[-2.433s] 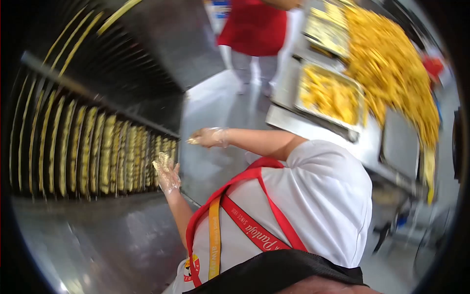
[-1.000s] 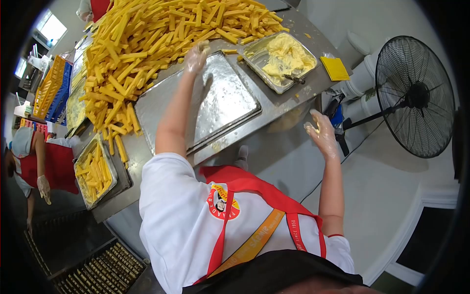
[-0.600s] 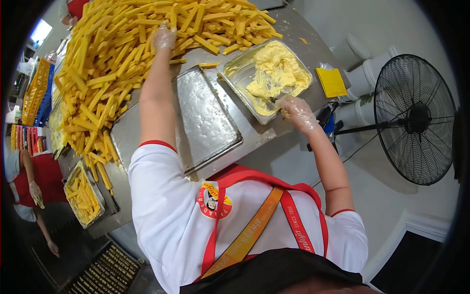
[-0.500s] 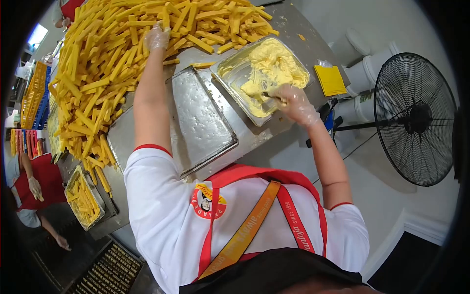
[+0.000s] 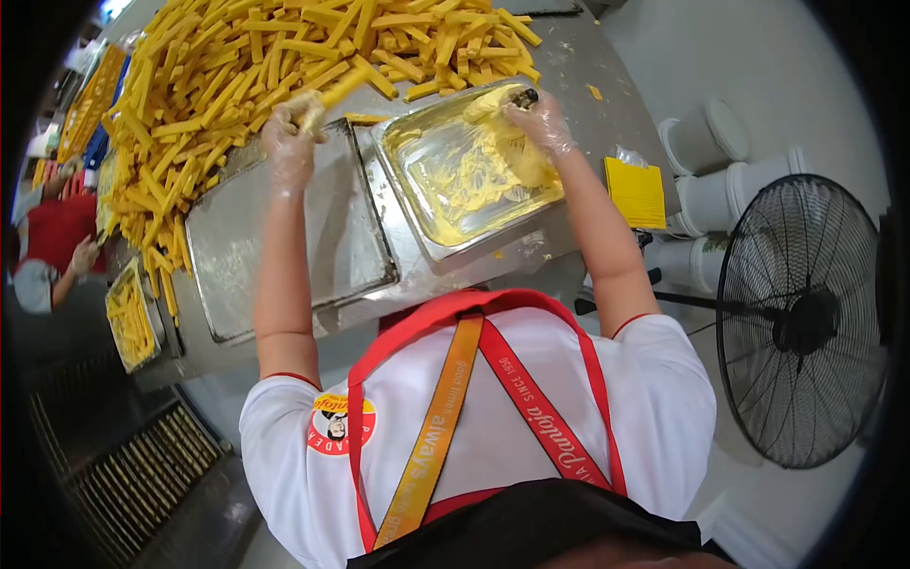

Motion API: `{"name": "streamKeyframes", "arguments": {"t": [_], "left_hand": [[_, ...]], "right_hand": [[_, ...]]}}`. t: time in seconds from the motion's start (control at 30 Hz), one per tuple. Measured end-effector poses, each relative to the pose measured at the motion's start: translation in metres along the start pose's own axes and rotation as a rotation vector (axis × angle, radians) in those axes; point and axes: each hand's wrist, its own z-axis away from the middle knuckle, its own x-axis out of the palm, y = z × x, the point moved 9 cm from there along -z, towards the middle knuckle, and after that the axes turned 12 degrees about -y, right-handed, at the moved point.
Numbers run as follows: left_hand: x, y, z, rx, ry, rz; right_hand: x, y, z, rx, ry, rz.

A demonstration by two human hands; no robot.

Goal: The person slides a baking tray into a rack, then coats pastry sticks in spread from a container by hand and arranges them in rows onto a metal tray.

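Note:
My left hand (image 5: 290, 144), in a clear plastic glove, is closed around one end of a yellow stick (image 5: 343, 87), smeared by motion, above the far edge of a flat metal baking tray (image 5: 270, 251). To the right, my gloved right hand (image 5: 542, 125) grips a dark-handled tool (image 5: 526, 98) whose working end is hidden. It is over the far right corner of a metal pan (image 5: 422, 230) with pale yellow cream (image 5: 474, 180) smeared across its bottom. A large pile of yellow sticks (image 5: 213, 104) lies beyond both hands.
A yellow packet (image 5: 635, 194) lies at the table's right edge. White buckets (image 5: 703, 136) and a black fan (image 5: 806, 318) stand beyond it. At left are a small tray of sticks (image 5: 131, 318), a slatted rack (image 5: 156, 465) and another person in a red apron (image 5: 62, 232).
My left hand has come back from the pile with a yellow stick. My right hand has moved up with the tool to the pan's far corner. The view has shifted.

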Motion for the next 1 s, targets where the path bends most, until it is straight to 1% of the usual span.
{"name": "streamKeyframes", "arguments": {"t": [0.03, 0.07, 0.1, 0.13, 0.17, 0.2, 0.3, 0.33, 0.4, 0.43, 0.47, 0.5, 0.53, 0.6, 0.63, 0.67, 0.7, 0.77, 0.8, 0.9, 0.93, 1.0], "left_hand": [[0.020, 0.010, 0.019, 0.049, -0.014, 0.105], [0.041, 0.011, 0.032, 0.018, -0.023, 0.150], [0.063, 0.012, 0.046, -0.013, -0.031, 0.195], [0.085, 0.005, 0.056, -0.134, -0.041, 0.180], [0.106, -0.002, 0.064, -0.160, -0.082, 0.161], [0.122, -0.009, 0.074, -0.272, -0.066, 0.211], [0.158, -0.009, 0.081, -0.454, -0.243, -0.053], [0.167, -0.024, 0.084, -0.471, -0.235, -0.003], [0.171, -0.014, 0.082, -0.399, -0.188, -0.085], [0.172, -0.010, 0.083, -0.366, -0.168, -0.127], [0.175, -0.010, 0.081, -0.301, -0.173, -0.099], [0.178, -0.010, 0.079, -0.276, -0.164, -0.188], [0.184, -0.010, 0.079, -0.253, -0.159, -0.279], [0.194, -0.011, 0.078, -0.204, -0.203, -0.409], [0.195, -0.013, 0.079, -0.185, -0.182, -0.453], [0.197, -0.004, 0.076, -0.164, -0.160, -0.496], [0.197, 0.002, 0.074, -0.143, -0.139, -0.540], [0.199, -0.009, 0.072, -0.145, -0.174, -0.581], [0.199, -0.013, 0.071, -0.148, -0.193, -0.601], [0.194, -0.010, 0.069, -0.084, -0.169, -0.570], [0.192, -0.015, 0.068, -0.106, -0.183, -0.535], [0.190, -0.028, 0.070, -0.149, -0.213, -0.465]], "right_hand": [[-0.005, -0.008, 0.006, -0.071, 0.025, 0.203], [-0.007, -0.020, 0.011, -0.153, 0.056, 0.408], [0.008, -0.030, 0.021, -0.235, -0.070, 0.457], [0.027, -0.041, 0.035, -0.316, -0.193, 0.502], [0.041, -0.048, 0.045, -0.399, -0.313, 0.546], [0.029, -0.040, 0.041, -0.382, -0.328, 0.329], [-0.023, -0.029, 0.016, -0.093, -0.179, 0.367], [-0.035, -0.028, 0.019, -0.150, -0.119, 0.220], [-0.059, -0.022, 0.027, -0.255, -0.001, -0.077], [-0.065, -0.025, 0.032, -0.315, 0.048, 0.058], [-0.069, -0.029, 0.037, -0.377, 0.099, 0.194], [-0.070, -0.035, 0.041, -0.441, 0.152, 0.330], [-0.055, -0.034, 0.039, -0.459, 0.162, 0.506], [-0.025, -0.016, 0.030, -0.341, 0.012, 0.272], [-0.009, -0.009, 0.026, -0.285, -0.058, 0.160], [0.002, -0.008, 0.026, -0.328, -0.058, 0.081], [0.011, -0.023, 0.032, -0.404, -0.085, 0.047], [0.019, -0.057, 0.056, -0.555, -0.140, -0.023], [0.023, -0.074, 0.069, -0.557, -0.204, 0.079], [0.022, -0.044, 0.054, -0.298, -0.307, -0.517], [0.008, -0.044, 0.053, -0.281, -0.310, -0.598], [-0.002, 0.004, 0.017, -0.227, -0.211, -0.581]]}}
